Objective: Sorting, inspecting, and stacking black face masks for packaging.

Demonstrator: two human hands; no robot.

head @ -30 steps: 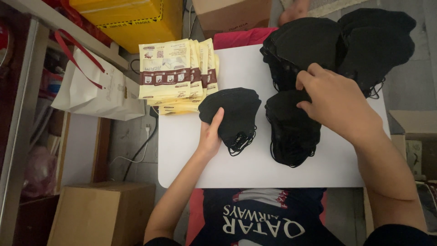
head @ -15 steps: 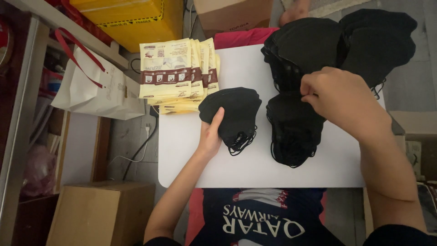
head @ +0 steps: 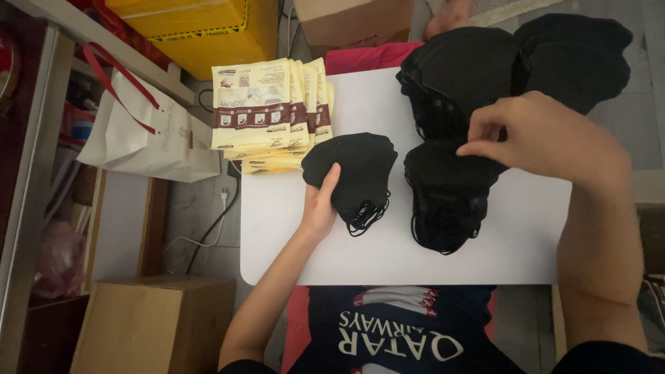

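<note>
My left hand (head: 321, 201) grips a small stack of folded black face masks (head: 360, 173) by its left edge on the white table (head: 388, 256). Their ear loops hang toward me. My right hand (head: 537, 135) hovers over a second black mask pile (head: 443, 201), fingertips pinched at the pile's top edge. Behind it lie two larger heaps of black masks (head: 464, 69), (head: 575, 55).
A fanned stack of cream and brown flat packets (head: 267, 111) lies at the table's far left corner. A white paper bag with red handles (head: 138, 138), a yellow box (head: 201, 28) and cardboard boxes (head: 152, 325) stand left. Another person's hand (head: 447, 17) shows at the far edge.
My right hand has shifted a little right and lifted, its fingers now pinching at the top of the middle mask pile. My left hand stays on its stack.
</note>
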